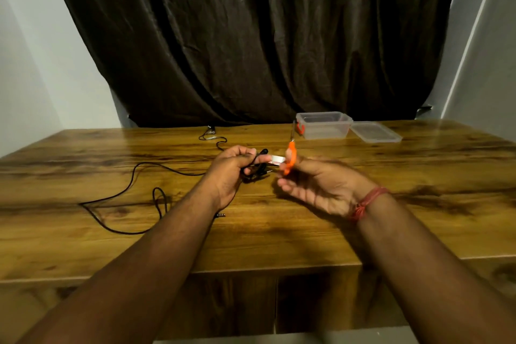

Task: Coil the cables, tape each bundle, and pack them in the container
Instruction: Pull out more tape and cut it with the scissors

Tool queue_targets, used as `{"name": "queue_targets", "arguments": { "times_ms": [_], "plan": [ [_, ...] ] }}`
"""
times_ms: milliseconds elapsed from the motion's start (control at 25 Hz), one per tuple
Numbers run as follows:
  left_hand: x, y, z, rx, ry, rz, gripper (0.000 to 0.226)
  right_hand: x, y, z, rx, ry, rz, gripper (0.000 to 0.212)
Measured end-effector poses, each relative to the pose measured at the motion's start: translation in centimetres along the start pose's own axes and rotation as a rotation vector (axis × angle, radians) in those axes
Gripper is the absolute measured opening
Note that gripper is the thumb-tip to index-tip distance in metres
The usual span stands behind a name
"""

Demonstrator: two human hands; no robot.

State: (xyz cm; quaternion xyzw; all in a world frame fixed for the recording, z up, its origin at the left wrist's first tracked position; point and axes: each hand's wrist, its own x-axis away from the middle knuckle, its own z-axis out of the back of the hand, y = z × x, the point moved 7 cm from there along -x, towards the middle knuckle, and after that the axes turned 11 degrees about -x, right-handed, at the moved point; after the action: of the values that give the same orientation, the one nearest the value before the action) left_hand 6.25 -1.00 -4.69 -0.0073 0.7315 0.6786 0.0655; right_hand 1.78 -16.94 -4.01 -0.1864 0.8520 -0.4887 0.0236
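Nearest to us, a loose black cable [122, 195] sprawls uncoiled over the glossy brown wood-grain table [279, 237], its small metal jack plug [220, 215] lying beside our left forearm. Our left hand [226, 173] has its fingers curled around a small coiled bundle of black cable [255, 169], thumb and forefinger pinching the end of a short strip of pale tape [276, 159] that reaches toward the right. Our right hand [315, 190], marked by a red thread wristband [365, 202], is blurred; its lower fingers lie spread and relaxed, and the orange-handled scissors [290, 158] stand at its upper fingers, but we cannot tell how firmly these are held, or whether the blades are apart. We judge the step in hand to be cutting or wrapping tape on this bundle.

Several faults could arise here. The tape, stretched free, may fold onto itself or stick to a finger, spoiling the wrap. If the left grip slackens while attention goes to the scissors, the coil may spring open. The blades work close to the left fingertips and to the cable jacket, so a hasty cut could nick either.

Farther back, a second thin black cable with a clear-tipped end [210, 135] lies untouched. At the far right stand the clear plastic rectangular container [325, 126], with no bundle visible inside, and just beside it its flat clear lid [375, 132]; a dark brown pleated curtain [251, 36] closes the scene
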Motion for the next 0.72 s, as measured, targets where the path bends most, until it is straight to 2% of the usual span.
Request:
{"name": "queue_targets", "arguments": {
  "times_ms": [80, 280, 720],
  "plan": [
    [-0.1, -0.1, 0.1, 0.005, 0.002, -0.003, 0.013, -0.2, 2.7, -2.2, 0.005, -0.134, -0.102, 0.035],
    [-0.3, -0.3, 0.4, 0.059, 0.013, 0.03, 0.014, -0.6, 4.4, -2.4, 0.006, -0.266, -0.232, 0.055],
    [-0.3, -0.2, 0.5, 0.134, 0.002, 0.038, 0.006, -0.7, 4.6, -2.6, -0.015, -0.343, -0.255, 0.046]
  ]
}}
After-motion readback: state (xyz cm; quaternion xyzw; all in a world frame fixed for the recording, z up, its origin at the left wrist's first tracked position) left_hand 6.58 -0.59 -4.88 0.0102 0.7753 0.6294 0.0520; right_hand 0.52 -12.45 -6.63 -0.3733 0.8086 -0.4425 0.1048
